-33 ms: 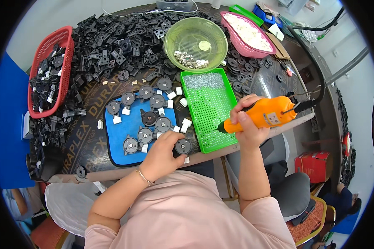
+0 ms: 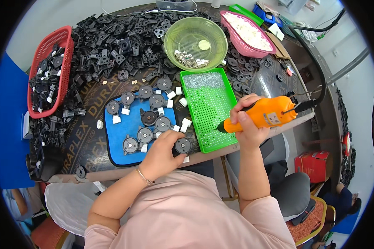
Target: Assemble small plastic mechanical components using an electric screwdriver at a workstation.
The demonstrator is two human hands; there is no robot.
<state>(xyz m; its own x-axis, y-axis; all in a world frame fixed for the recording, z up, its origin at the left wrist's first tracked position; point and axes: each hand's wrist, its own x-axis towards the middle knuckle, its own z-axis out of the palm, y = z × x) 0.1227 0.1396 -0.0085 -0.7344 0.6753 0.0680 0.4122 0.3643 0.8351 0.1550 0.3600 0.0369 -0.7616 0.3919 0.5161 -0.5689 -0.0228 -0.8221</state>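
Observation:
My right hand (image 2: 250, 126) is closed around an orange electric screwdriver (image 2: 274, 111). Its black tip points left, over the green perforated tray (image 2: 214, 124), with small silvery screws (image 2: 203, 81) heaped at the tray's far end. My left hand (image 2: 163, 154) grips a round black plastic part (image 2: 183, 145) between thumb and fingers, at the right edge of the blue mat (image 2: 116, 151). Several similar round black parts (image 2: 144, 135) with metal centres lie on the mat, white blocks attached to or beside them. Loose white pieces (image 2: 186, 123) lie between mat and tray.
A heap of black plastic parts (image 2: 112, 41) covers the table's far side. A red basket (image 2: 72, 62) of parts stands left. Behind the tray are a yellow-green bowl (image 2: 174, 29) with metal discs and a pink basket (image 2: 245, 49) of white pieces. A cable (image 2: 316, 70) runs from the screwdriver.

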